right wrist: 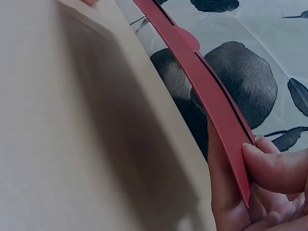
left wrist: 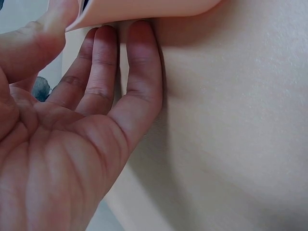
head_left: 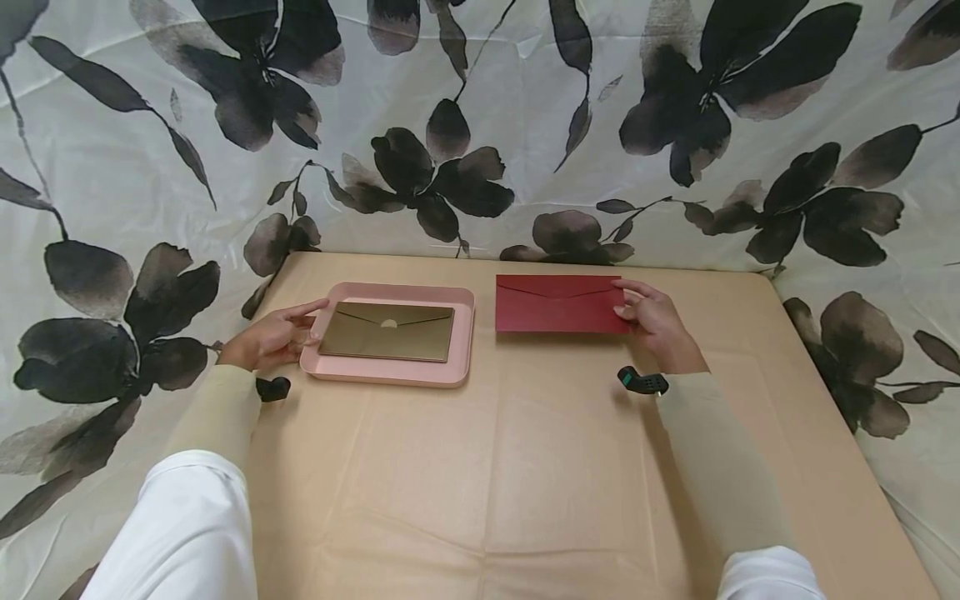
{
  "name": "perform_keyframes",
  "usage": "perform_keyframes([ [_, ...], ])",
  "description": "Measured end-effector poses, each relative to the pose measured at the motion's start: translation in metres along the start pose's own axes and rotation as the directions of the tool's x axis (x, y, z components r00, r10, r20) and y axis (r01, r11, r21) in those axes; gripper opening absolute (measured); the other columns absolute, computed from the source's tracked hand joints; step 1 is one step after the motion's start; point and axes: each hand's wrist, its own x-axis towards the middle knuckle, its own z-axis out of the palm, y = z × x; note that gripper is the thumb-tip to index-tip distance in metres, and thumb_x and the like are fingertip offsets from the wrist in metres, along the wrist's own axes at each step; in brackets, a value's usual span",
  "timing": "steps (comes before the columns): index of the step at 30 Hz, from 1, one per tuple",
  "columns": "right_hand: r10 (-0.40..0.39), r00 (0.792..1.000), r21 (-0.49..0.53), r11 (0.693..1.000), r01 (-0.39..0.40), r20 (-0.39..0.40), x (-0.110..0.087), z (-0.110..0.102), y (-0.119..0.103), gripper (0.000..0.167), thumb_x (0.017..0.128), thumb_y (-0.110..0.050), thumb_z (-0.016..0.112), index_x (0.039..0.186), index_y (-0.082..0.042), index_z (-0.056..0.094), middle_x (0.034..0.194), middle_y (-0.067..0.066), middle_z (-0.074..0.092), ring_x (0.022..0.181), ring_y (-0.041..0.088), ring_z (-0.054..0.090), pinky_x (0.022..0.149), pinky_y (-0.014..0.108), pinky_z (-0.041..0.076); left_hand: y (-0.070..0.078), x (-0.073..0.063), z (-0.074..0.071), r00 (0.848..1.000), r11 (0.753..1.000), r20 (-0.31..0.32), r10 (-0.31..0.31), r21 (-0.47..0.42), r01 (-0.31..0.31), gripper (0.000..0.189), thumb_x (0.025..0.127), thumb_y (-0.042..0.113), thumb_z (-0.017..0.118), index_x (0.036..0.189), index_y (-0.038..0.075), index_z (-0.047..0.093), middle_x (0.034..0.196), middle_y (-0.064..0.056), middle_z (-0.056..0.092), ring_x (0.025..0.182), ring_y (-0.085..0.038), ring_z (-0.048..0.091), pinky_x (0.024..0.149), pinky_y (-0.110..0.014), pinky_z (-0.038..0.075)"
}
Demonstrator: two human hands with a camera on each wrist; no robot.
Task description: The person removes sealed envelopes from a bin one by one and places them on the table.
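A pink tray (head_left: 390,372) lies at the back left of the table, with a gold envelope (head_left: 397,343) flat in it. My left hand (head_left: 273,337) holds the tray's left edge. In the left wrist view its thumb is at the rim of the tray (left wrist: 163,8), and the fingertips (left wrist: 139,36) reach beneath it. To the right of the tray, a red envelope (head_left: 555,308) is raised above the table, casting a shadow. My right hand (head_left: 660,329) pinches its right end. In the right wrist view the thumb lies against the red envelope (right wrist: 211,96), fingers behind.
The table (head_left: 480,467) has a tan cover with faint creases. Behind it and along both sides hangs a white cloth (head_left: 540,100) with dark flowers. A black band (head_left: 643,382) sits at the right wrist and another (head_left: 273,388) at the left.
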Motion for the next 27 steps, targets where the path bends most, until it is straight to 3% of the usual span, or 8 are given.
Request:
perform_keyframes([
  [10,-0.009,1.0,-0.019,1.0,0.009,-0.002,-0.001,-0.007,-0.002,0.056,0.098,0.015,0.052,0.147,-0.011,0.054,0.092,-0.009,0.076,0.079,0.007,0.07,0.07,0.021,0.059,0.0,-0.001,0.001,1.0,1.0,0.0,-0.003,0.002,0.003,0.081,0.102,0.0,0.054,0.168,0.027,0.016,0.173,-0.023,0.019,0.137,-0.037,0.05,0.09,-0.03,0.061],
  [20,0.005,0.999,-0.11,0.994,-0.01,-0.047,0.0,-0.017,-0.004,0.056,0.1,0.008,0.054,0.151,-0.016,0.053,0.1,-0.013,0.071,0.085,0.007,0.069,0.075,0.02,0.059,-0.001,0.001,0.0,1.0,1.0,0.009,-0.004,-0.013,0.004,0.082,0.101,-0.001,0.054,0.168,0.027,0.015,0.173,-0.022,0.018,0.129,-0.026,0.056,0.09,-0.029,0.06],
  [27,0.005,0.999,-0.105,0.994,-0.009,-0.04,0.0,-0.026,-0.006,0.054,0.1,0.008,0.054,0.147,-0.019,0.056,0.097,-0.015,0.073,0.085,0.005,0.07,0.074,0.02,0.059,0.001,0.0,0.001,1.0,1.0,0.007,-0.009,0.005,0.009,0.082,0.102,0.005,0.058,0.168,0.028,0.015,0.174,-0.02,0.016,0.143,-0.039,0.045,0.093,-0.03,0.06],
])
